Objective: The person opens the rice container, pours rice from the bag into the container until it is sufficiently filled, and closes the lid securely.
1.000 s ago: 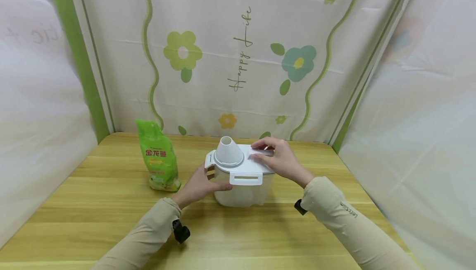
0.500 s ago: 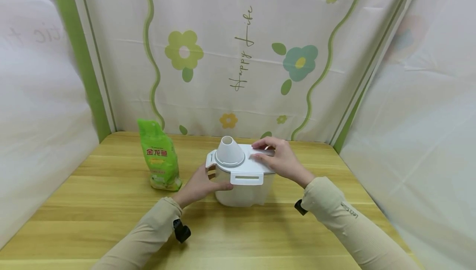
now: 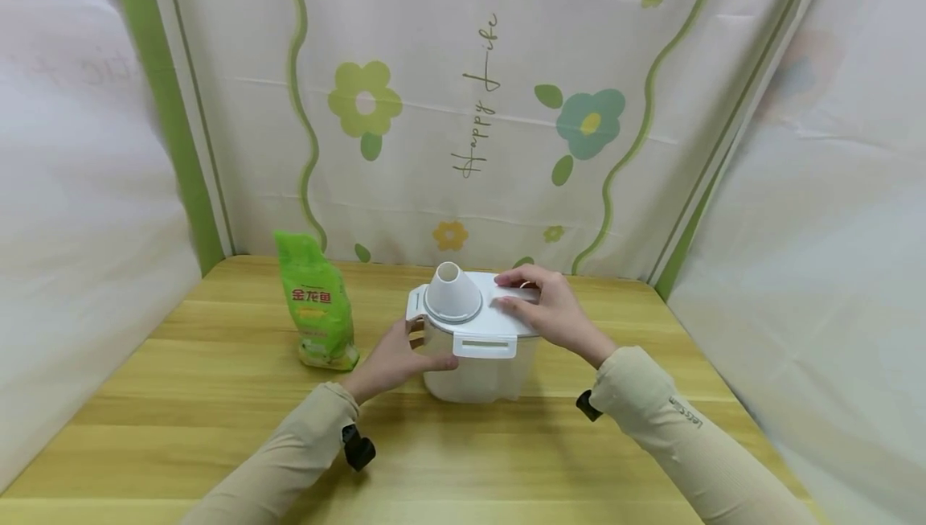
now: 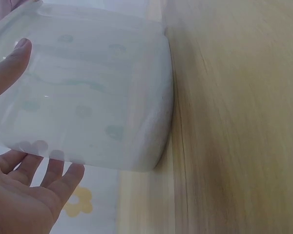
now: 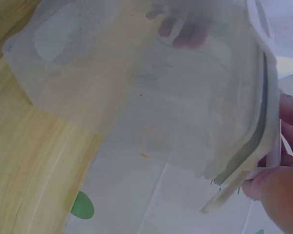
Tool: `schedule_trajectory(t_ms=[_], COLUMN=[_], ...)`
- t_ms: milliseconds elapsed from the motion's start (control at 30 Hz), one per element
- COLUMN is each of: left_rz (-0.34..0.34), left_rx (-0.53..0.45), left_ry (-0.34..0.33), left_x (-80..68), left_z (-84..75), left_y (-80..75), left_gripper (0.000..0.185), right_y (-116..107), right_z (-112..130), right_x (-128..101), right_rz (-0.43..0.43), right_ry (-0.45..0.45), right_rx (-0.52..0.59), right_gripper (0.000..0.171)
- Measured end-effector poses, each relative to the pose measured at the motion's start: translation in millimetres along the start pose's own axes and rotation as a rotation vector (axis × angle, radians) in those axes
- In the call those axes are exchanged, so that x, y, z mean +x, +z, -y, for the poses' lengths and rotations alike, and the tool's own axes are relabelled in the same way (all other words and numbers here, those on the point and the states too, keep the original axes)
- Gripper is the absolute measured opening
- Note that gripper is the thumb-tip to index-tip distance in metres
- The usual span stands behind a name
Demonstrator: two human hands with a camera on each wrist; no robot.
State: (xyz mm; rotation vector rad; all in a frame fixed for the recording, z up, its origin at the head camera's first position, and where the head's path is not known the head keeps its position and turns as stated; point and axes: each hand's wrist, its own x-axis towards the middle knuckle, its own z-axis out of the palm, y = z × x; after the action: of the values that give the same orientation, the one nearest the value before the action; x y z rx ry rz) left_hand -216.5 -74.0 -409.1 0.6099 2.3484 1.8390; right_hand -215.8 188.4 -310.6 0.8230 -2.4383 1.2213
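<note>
A translucent plastic storage container stands upright on the table, with faint pale material visible low inside in the left wrist view. Its white lid has latch flaps sticking outward and a white cone on its left part. My left hand grips the container's left side, thumb in front and fingers behind; the left wrist view shows this hand spread around the wall. With thumb and fingers, my right hand pinches the light bar on top of the lid. A green bag stands to the left, apart from both hands.
The wooden table runs beneath everything. White fabric walls enclose it, with a flower-printed curtain at the back and plain panels at the sides.
The head view has shifted slightly, moving everything a little rightward. The lid's far edge appears a little higher. Both hands keep their holds, and the bag stays in place.
</note>
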Motion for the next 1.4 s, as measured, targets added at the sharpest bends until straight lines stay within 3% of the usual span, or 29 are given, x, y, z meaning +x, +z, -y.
schedule_trajectory(t_ms=[333, 700, 1033, 1400], left_rz=[0.003, 0.007, 0.024, 0.015], left_rx=[0.026, 0.012, 0.023, 0.012], left_ry=[0.005, 0.021, 0.051, 0.049], left_x=[0.4, 2.6, -11.6, 1.4], left_z=[0.3, 3.5, -27.1, 5.4], left_y=[0.6, 0.4, -0.3, -1.0], left_gripper=[0.099, 0.088, 0.084, 0.087], right_y=[-9, -19, -28, -39], right_z=[6, 1, -4, 13], right_x=[-3, -3, -7, -13], right_rz=[-0.022, -0.066, -0.149, -0.274], right_ry=[0.017, 0.036, 0.090, 0.141], right_rx=[0.018, 0.009, 0.021, 0.000], right_gripper=[0.027, 0.027, 0.028, 0.028])
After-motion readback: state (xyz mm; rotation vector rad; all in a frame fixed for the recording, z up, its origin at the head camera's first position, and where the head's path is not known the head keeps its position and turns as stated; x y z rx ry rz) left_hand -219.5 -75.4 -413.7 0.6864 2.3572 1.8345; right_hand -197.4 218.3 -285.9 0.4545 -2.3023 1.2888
